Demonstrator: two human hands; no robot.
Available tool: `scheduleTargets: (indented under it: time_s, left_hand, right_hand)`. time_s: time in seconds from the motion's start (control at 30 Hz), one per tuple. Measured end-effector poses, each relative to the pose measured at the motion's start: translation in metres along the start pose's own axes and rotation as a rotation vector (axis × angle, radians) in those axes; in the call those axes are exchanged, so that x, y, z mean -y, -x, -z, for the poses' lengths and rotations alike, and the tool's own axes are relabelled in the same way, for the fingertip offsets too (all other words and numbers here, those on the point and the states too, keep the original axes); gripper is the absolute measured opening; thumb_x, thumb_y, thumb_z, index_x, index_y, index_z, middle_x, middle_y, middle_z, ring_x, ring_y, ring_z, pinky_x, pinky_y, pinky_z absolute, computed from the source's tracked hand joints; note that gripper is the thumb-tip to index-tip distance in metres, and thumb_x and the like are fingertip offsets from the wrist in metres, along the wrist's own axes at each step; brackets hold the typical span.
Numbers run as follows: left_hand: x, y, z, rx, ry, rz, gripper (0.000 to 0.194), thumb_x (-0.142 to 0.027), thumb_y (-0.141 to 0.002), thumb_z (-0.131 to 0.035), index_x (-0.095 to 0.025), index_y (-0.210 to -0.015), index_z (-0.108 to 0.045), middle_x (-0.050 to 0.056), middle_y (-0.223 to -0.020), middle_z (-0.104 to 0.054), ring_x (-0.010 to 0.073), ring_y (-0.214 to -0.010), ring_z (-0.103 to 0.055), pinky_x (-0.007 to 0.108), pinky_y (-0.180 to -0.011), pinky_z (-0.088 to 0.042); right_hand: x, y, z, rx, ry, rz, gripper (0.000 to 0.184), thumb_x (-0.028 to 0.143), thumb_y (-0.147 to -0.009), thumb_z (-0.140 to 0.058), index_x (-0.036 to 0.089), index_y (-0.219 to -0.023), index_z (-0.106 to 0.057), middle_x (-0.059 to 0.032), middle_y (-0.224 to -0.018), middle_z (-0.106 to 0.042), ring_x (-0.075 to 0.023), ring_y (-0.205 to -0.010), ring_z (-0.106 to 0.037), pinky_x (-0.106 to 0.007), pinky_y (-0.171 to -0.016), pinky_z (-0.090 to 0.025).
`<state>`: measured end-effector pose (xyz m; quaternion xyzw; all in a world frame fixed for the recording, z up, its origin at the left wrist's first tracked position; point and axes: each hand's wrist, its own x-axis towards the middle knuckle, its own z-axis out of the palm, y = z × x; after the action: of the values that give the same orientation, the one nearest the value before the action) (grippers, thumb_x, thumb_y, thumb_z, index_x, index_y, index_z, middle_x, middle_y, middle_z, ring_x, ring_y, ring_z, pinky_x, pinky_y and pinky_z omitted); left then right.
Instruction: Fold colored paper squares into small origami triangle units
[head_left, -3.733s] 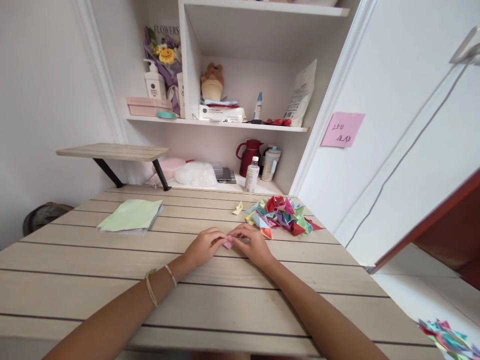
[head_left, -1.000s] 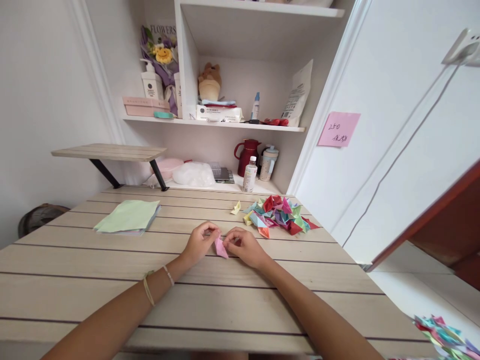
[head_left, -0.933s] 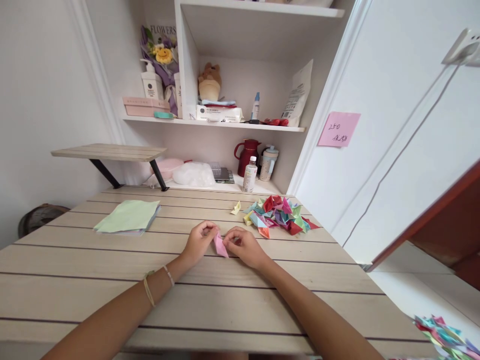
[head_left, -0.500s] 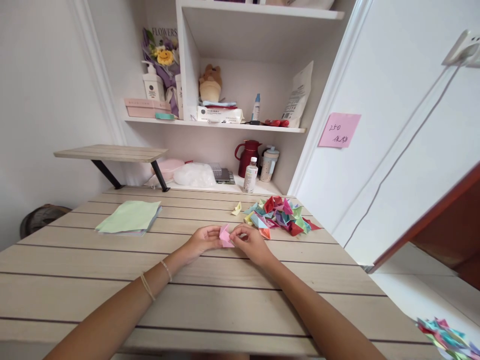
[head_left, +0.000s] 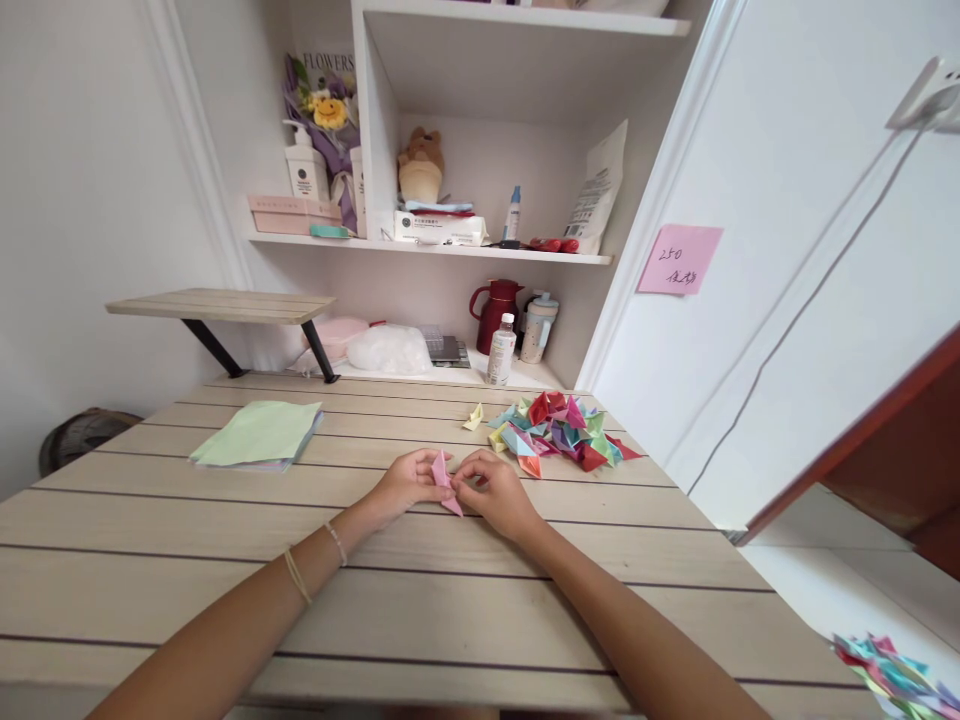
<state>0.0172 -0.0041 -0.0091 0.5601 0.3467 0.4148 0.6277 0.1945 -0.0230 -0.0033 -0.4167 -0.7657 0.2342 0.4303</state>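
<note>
A small pink origami boat [head_left: 441, 470] is held between my two hands, just above the slatted table [head_left: 420, 620]. My left hand [head_left: 405, 482] grips its left side, with the thumb in front and the fingers behind. Thumb and forefinger of my right hand [head_left: 495, 490] pinch its right side near the middle. The boat stands tilted, one point up and one point down to the right. Beyond my right hand lies a heap of folded paper boats [head_left: 559, 430] in many colours. A single yellow paper boat [head_left: 473, 417] sits left of the heap.
A stack of coloured paper [head_left: 259, 435], light green on top, lies at the left. Behind stand a small raised shelf [head_left: 225, 305], a plastic bottle [head_left: 501, 350] and a red jug [head_left: 496, 315]. More folded paper [head_left: 892, 675] lies low at the right.
The pink paper, small and flat between my fingertips at first, has become a longer pointed boat shape. It has turned in my hands, and my left hand has shifted its grip around it.
</note>
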Motion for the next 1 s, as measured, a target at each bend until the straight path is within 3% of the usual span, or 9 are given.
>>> scheduleTargets:
  time_s: [0.33, 0.47, 0.57, 0.73, 1.0]
  left_hand:
    - [0.001, -0.001, -0.001, -0.095, 0.019, 0.003, 0.04, -0.021, -0.057, -0.074, -0.011, -0.092, -0.056, 0.007, -0.078, -0.067, 0.0164, -0.072, -0.063, 0.03, -0.071, -0.048]
    - [0.001, -0.003, 0.003, -0.17, 0.116, -0.036, 0.029, -0.02, -0.06, -0.072, -0.011, -0.081, -0.055, 0.005, -0.074, -0.065, 0.0146, -0.068, -0.062, 0.028, -0.07, -0.049]
    - [-0.001, -0.004, 0.005, -0.205, 0.208, -0.091, 0.032, -0.018, -0.062, -0.07, -0.013, -0.089, -0.054, 0.006, -0.083, -0.065, 0.0153, -0.077, -0.063, 0.029, -0.076, -0.048]
    - [-0.007, 0.0, 0.001, -0.105, 0.344, -0.075, 0.047, -0.014, -0.066, -0.067, -0.019, -0.109, -0.049, 0.009, -0.108, -0.06, 0.0201, -0.098, -0.057, 0.037, -0.088, -0.044]
    - [-0.009, 0.002, 0.002, 0.01, 0.321, 0.0, 0.04, -0.022, -0.076, -0.058, -0.019, -0.115, -0.05, 0.012, -0.12, -0.053, 0.0234, -0.109, -0.051, 0.043, -0.096, -0.035]
  right_hand:
    - [0.004, 0.001, -0.002, -0.035, -0.03, -0.013, 0.007, 0.023, -0.073, -0.054, 0.019, -0.076, -0.06, -0.0036, -0.084, -0.059, -0.0144, -0.074, -0.054, -0.025, -0.061, -0.043]
    - [0.004, 0.002, -0.002, -0.035, -0.125, -0.076, 0.025, 0.034, -0.075, -0.055, 0.019, -0.095, -0.054, -0.0035, -0.083, -0.061, -0.0137, -0.069, -0.055, -0.023, -0.056, -0.043]
    - [0.003, 0.004, -0.001, 0.003, -0.134, -0.035, 0.036, 0.037, -0.073, -0.059, 0.019, -0.103, -0.051, -0.0031, -0.084, -0.063, -0.0138, -0.069, -0.056, -0.024, -0.056, -0.044]
    - [0.002, 0.003, 0.001, -0.018, 0.012, 0.097, 0.018, 0.029, -0.08, -0.052, 0.024, -0.095, -0.06, -0.002, -0.086, -0.064, -0.0133, -0.073, -0.057, -0.023, -0.059, -0.045]
    - [-0.004, 0.002, 0.011, -0.06, 0.257, 0.267, 0.018, 0.025, -0.083, -0.048, 0.024, -0.091, -0.064, -0.0028, -0.086, -0.066, -0.015, -0.077, -0.06, -0.025, -0.067, -0.044]
